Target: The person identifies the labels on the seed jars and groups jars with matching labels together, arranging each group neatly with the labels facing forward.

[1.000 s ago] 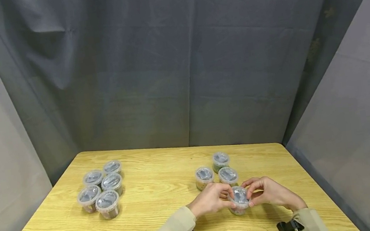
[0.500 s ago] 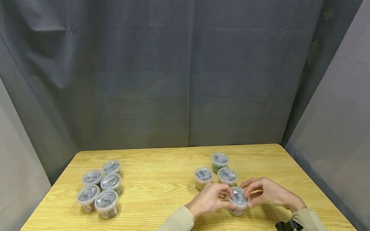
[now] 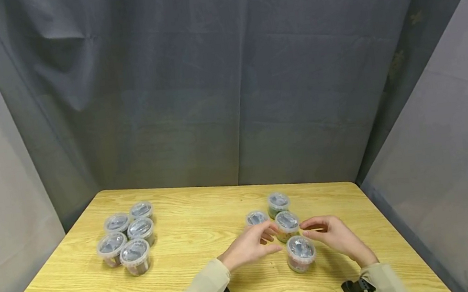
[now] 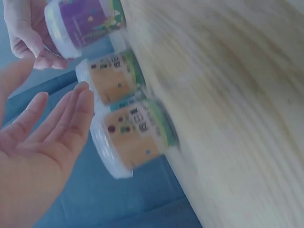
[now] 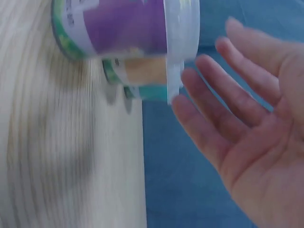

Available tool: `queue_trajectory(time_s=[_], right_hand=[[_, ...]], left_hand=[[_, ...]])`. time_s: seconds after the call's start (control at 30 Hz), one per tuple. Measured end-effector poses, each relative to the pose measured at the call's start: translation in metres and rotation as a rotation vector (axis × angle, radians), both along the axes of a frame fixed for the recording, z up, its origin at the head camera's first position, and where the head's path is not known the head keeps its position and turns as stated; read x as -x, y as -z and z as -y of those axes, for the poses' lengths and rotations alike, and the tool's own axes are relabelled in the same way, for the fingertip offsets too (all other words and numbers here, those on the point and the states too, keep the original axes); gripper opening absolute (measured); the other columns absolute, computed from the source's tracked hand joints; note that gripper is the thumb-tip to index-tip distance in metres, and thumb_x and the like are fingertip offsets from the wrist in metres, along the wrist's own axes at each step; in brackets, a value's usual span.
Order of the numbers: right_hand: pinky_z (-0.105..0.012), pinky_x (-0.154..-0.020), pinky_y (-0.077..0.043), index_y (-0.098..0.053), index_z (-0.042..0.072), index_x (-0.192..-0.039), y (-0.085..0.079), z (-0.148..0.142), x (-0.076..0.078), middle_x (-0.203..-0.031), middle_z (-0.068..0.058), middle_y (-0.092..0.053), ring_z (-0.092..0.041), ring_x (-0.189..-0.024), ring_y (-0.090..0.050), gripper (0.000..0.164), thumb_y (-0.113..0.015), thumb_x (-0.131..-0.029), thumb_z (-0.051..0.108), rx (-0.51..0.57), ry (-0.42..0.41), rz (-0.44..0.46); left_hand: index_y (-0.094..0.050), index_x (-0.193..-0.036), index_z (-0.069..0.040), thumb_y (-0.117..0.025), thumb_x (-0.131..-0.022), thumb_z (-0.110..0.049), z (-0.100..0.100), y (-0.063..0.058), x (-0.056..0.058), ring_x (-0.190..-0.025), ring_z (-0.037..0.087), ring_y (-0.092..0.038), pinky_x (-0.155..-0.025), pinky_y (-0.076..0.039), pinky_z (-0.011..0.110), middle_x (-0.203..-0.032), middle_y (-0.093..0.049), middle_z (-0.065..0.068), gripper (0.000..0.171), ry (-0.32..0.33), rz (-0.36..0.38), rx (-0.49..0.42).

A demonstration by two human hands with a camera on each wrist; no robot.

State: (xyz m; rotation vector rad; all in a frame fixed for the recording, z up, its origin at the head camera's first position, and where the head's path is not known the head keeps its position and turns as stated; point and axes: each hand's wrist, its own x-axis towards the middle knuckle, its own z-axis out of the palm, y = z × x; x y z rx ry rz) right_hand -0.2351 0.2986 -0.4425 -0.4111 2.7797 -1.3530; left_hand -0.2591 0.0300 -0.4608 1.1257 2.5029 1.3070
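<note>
A lidded plastic tub with a purple label (image 3: 301,250) stands nearest the person in the right-hand group. Just behind it is an orange-labelled tub (image 3: 287,223). My left hand (image 3: 249,245) is left of these two, fingers extended; in the left wrist view its fingertips lie close to the lids of two orange-labelled tubs (image 4: 137,137), and contact cannot be made out. To the right, my right hand (image 3: 334,236) has its fingers spread, holding nothing. In the right wrist view that hand is beside the purple tub's clear lid (image 5: 183,28).
Another tub (image 3: 256,217) is partly hidden behind the left hand, and one with a clear lid (image 3: 278,201) stands farthest back. Several similar tubs (image 3: 136,257) cluster on the left of the wooden table (image 3: 191,228). Dark grey curtain (image 3: 168,100) hangs behind.
Both hands have let go of the purple-labelled tub, which stays standing on the table. They have moved apart and slightly away, toward the tub behind it.
</note>
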Motion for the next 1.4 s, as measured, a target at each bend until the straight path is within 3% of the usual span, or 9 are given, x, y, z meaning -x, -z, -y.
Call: queue_trajectory(time_s=[0.13, 0.23, 0.5, 0.9, 1.13, 1.4], right_hand=[[-0.036, -0.086, -0.058, -0.073, 0.009, -0.11, -0.004, 0.016, 0.0, -0.11, -0.006, -0.072, -0.02, -0.101, -0.067, 0.021, -0.068, -0.093, 0.021, -0.057, 0.085, -0.083], [-0.033, -0.083, -0.058, -0.074, 0.01, -0.109, -0.006, 0.028, 0.0, -0.109, -0.004, -0.072, -0.018, -0.098, -0.068, 0.02, -0.068, -0.093, 0.021, -0.081, 0.093, -0.12], [-0.024, -0.076, -0.057, -0.074, 0.015, -0.104, -0.008, 0.058, 0.0, -0.102, 0.0, -0.073, -0.019, -0.09, -0.07, 0.014, -0.068, -0.093, 0.023, -0.067, 0.054, -0.14], [-0.028, -0.08, -0.059, -0.075, 0.015, -0.101, -0.006, 0.114, 0.002, -0.097, 0.005, -0.073, -0.01, -0.088, -0.068, 0.013, -0.069, -0.093, 0.023, -0.049, 0.078, -0.192], [-0.025, -0.073, -0.058, -0.075, 0.018, -0.095, -0.003, 0.147, 0.002, -0.094, 0.003, -0.073, -0.012, -0.084, -0.069, 0.01, -0.068, -0.094, 0.024, -0.047, 0.024, -0.226], [-0.025, -0.07, -0.056, -0.074, 0.017, -0.094, 0.005, 0.18, 0.014, -0.09, 0.005, -0.073, -0.011, -0.082, -0.068, 0.011, -0.065, -0.095, 0.023, -0.051, -0.092, -0.249]], left_hand=[[-0.067, -0.106, -0.017, -0.07, -0.092, -0.029, 0.012, -0.004, 0.001, -0.091, 0.008, -0.066, -0.08, -0.054, 0.019, -0.102, -0.07, -0.005, 0.019, -0.059, -0.023, -0.006], [-0.069, -0.093, -0.02, -0.069, -0.093, -0.029, 0.022, -0.007, 0.001, -0.079, 0.001, -0.062, -0.073, -0.052, 0.017, -0.089, -0.069, -0.01, 0.009, -0.123, -0.034, -0.009], [-0.071, -0.088, -0.021, -0.066, -0.095, -0.029, 0.054, -0.011, -0.001, -0.074, 0.002, -0.06, -0.068, -0.051, 0.02, -0.082, -0.068, -0.012, 0.012, -0.215, -0.074, -0.002], [-0.069, -0.082, -0.028, -0.065, -0.096, -0.031, 0.109, -0.021, -0.005, -0.075, 0.003, -0.06, -0.069, -0.051, 0.022, -0.081, -0.069, -0.013, 0.015, -0.34, -0.152, 0.005], [-0.069, -0.081, -0.029, -0.067, -0.094, -0.029, 0.135, -0.023, -0.006, -0.069, 0.0, -0.058, -0.066, -0.051, 0.021, -0.078, -0.068, -0.015, 0.013, -0.405, -0.21, 0.04], [-0.069, -0.08, -0.024, -0.07, -0.092, -0.023, 0.164, -0.024, -0.008, -0.065, -0.002, -0.056, -0.061, -0.049, 0.019, -0.072, -0.068, -0.01, 0.012, -0.45, -0.29, 0.087]])
